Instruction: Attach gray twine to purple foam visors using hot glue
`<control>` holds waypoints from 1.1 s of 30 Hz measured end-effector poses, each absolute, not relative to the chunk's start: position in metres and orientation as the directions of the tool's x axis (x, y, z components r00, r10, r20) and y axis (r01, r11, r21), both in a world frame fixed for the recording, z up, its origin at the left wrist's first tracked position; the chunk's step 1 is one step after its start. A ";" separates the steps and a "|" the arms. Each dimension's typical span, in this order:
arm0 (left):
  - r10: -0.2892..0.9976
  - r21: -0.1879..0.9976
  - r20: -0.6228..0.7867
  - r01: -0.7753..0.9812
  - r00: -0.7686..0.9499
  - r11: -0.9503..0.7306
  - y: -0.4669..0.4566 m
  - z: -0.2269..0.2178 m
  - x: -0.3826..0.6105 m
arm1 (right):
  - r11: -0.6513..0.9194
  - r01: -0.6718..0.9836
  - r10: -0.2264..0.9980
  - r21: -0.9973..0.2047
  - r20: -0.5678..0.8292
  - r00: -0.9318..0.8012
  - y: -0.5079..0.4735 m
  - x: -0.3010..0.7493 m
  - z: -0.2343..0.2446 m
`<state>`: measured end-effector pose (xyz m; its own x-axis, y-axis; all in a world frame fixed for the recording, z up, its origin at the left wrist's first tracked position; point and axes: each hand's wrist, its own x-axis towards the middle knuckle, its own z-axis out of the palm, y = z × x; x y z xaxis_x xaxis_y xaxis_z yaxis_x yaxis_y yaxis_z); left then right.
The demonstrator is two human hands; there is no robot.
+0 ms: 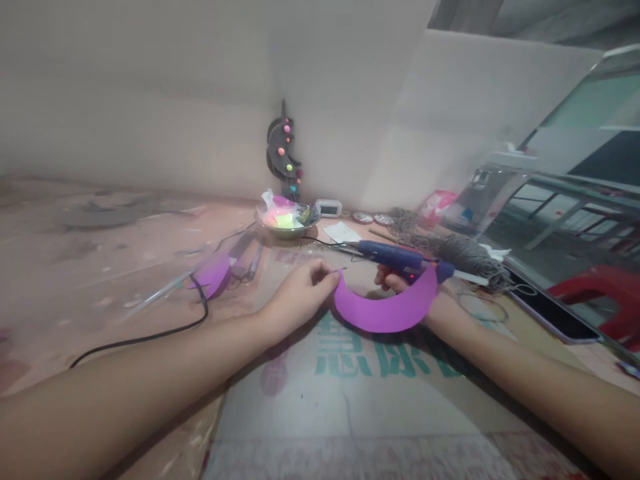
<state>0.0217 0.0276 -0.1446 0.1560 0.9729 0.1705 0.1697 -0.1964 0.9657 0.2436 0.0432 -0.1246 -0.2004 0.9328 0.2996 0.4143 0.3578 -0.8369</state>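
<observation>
My left hand (300,293) pinches the left tip of a purple crescent-shaped foam piece (387,308), which stands on edge on a cardboard sheet (350,393) with green printed characters. My right hand (400,280) is partly hidden behind the crescent and grips a blue hot glue gun (400,257), whose body lies sideways with its nozzle toward the left. A second purple foam piece (215,275) lies to the left beside some metal tools.
A metal bowl (287,223) of bright pom-poms sits at the back, in front of a dark crescent ornament (284,157) with coloured balls. Grey yarn (450,247) and a phone (547,310) lie to the right. A black cable (165,330) runs across the left. A red stool (605,300) is at far right.
</observation>
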 end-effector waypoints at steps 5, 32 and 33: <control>0.968 0.945 0.197 0.232 0.156 -0.230 0.030 -0.146 0.018 | 0.319 0.385 0.936 -0.866 0.225 -0.270 0.051 0.251 -0.129; 0.969 0.943 0.222 0.229 0.107 -0.241 0.031 -0.147 0.017 | 0.445 0.503 0.894 -0.741 0.335 -0.298 0.046 0.250 -0.125; 0.969 0.944 0.222 0.228 0.105 -0.241 0.031 -0.147 0.017 | 0.436 0.509 0.899 -0.742 0.327 -0.292 0.046 0.250 -0.125</control>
<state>0.0167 0.0306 -0.1470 0.1051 0.9694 0.2219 0.2277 -0.2407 0.9435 0.2503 0.0461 -0.1251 -0.2922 0.8987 0.3270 0.5089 0.4356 -0.7425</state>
